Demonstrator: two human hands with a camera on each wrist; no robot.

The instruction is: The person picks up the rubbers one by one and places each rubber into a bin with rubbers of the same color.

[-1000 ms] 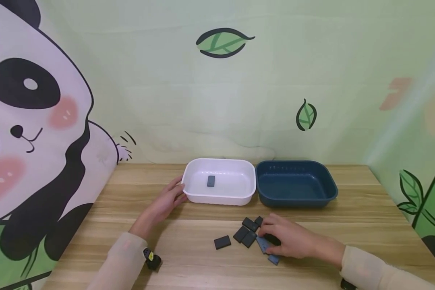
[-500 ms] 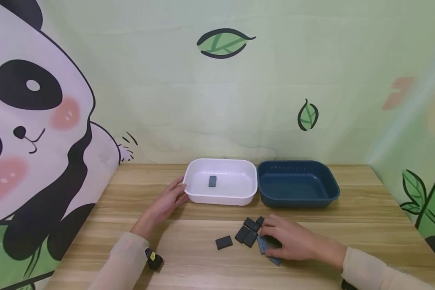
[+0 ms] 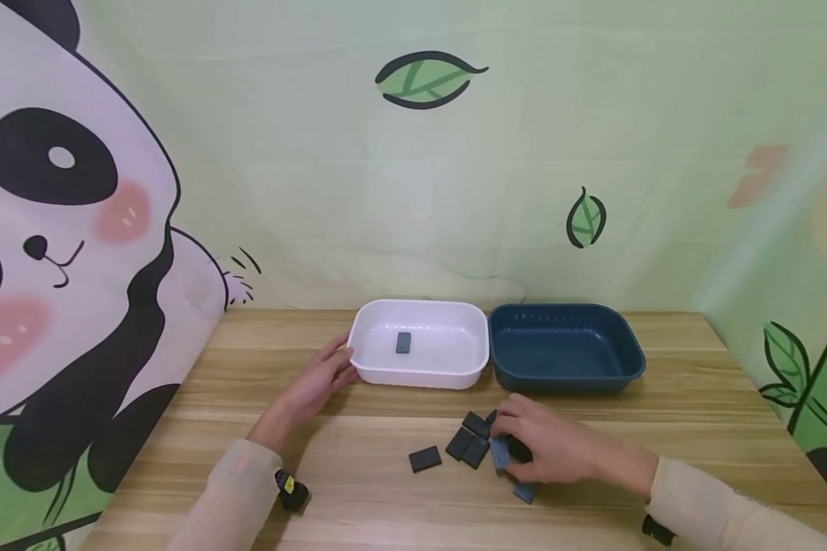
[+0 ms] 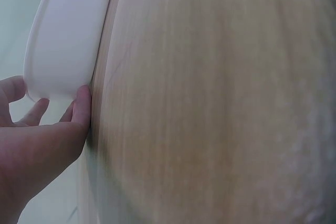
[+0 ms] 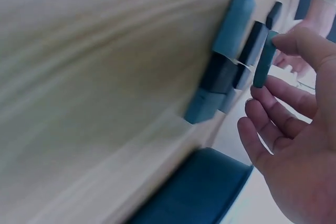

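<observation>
My left hand holds the left end of a white tray, its fingertips at the rim and outer wall, as the left wrist view also shows. One blue-grey rectangular tile lies inside this tray. In the head view, my right hand is over a small pile of tiles. Thumb and index finger pinch a flat blue tile, raised on edge; the other fingers are loosely bent. Near the thumb lies another blue tile. A black tile is partly hidden under the palm.
Several black tiles sit left of my right hand, with a single black tile farther left. A dark blue tray stands right beside the white one. Behind the wooden table hangs a panda-printed backdrop.
My right hand has shifted slightly up and away from the table's front, the pinched blue tile moving with it. My left hand stays at the white tray.
</observation>
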